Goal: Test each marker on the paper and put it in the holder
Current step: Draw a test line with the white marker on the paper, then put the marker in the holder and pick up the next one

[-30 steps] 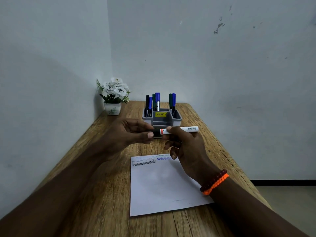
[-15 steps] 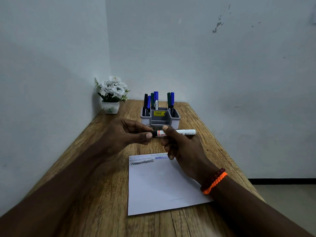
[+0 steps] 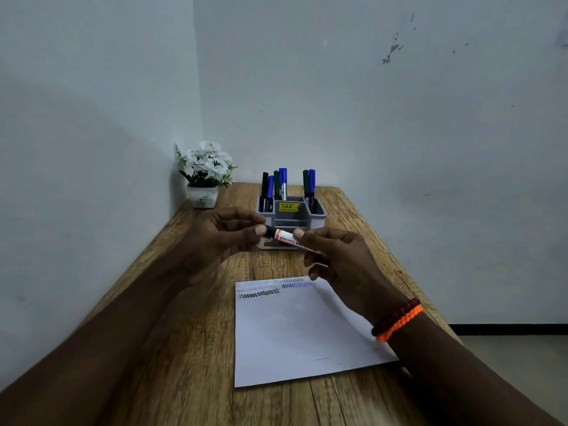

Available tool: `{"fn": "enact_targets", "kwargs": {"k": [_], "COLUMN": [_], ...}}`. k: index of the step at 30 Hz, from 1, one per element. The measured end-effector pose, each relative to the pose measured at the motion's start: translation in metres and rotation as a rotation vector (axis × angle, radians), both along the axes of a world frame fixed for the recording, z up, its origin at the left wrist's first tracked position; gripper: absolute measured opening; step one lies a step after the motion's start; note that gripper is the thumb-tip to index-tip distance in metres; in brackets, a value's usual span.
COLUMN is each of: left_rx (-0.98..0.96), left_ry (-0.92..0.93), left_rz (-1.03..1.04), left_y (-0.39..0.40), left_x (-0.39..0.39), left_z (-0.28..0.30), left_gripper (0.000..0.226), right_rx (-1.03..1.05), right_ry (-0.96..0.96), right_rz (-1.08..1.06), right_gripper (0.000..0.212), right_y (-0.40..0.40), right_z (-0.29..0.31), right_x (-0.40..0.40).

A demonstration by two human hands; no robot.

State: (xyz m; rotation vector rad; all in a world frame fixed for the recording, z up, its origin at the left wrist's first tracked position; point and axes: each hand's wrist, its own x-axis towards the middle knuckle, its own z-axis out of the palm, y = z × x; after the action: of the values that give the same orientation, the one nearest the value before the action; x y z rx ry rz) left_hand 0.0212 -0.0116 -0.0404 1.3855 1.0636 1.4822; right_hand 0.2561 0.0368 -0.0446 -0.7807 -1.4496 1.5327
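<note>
A white marker (image 3: 284,236) with a red label and a black cap is held above the table between both hands. My right hand (image 3: 338,259) grips its white barrel, and its rear end is hidden in my palm. My left hand (image 3: 226,233) pinches the black cap end with thumb and fingers. The white paper (image 3: 295,333) lies below, with several zigzag test lines in black, blue and green along its top edge. The grey holder (image 3: 319,215) stands behind the hands with several blue, green and black markers upright in it.
A small white pot of white flowers (image 3: 204,176) sits in the far left corner against the wall. The wooden table (image 3: 184,348) meets walls on the left and back; its right edge drops to the floor.
The marker has tilted from level to pointing its cap up-left, and my right hand has turned and slid along the barrel. My left hand stays on the cap.
</note>
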Motion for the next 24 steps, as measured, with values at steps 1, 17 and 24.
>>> {"fn": "enact_targets", "kwargs": {"k": [1,17,24], "left_rx": [0.008,0.031,-0.018], "left_ry": [-0.024,0.944,0.996], "left_rz": [0.020,0.655,0.638], "left_y": [0.000,0.012,0.019], "left_x": [0.000,0.002,0.001], "left_z": [0.000,-0.029,-0.032], "left_gripper": [0.029,0.024,0.019], "right_rx": [0.009,0.257,0.461], "right_ry": [-0.042,-0.257,-0.239], "right_rz": [0.031,0.024,-0.210], "right_gripper": [0.035,0.060,0.047], "right_y": [-0.002,0.000,0.045], "right_z": [0.000,0.020,0.073], "right_x": [-0.002,-0.015,-0.046]}}
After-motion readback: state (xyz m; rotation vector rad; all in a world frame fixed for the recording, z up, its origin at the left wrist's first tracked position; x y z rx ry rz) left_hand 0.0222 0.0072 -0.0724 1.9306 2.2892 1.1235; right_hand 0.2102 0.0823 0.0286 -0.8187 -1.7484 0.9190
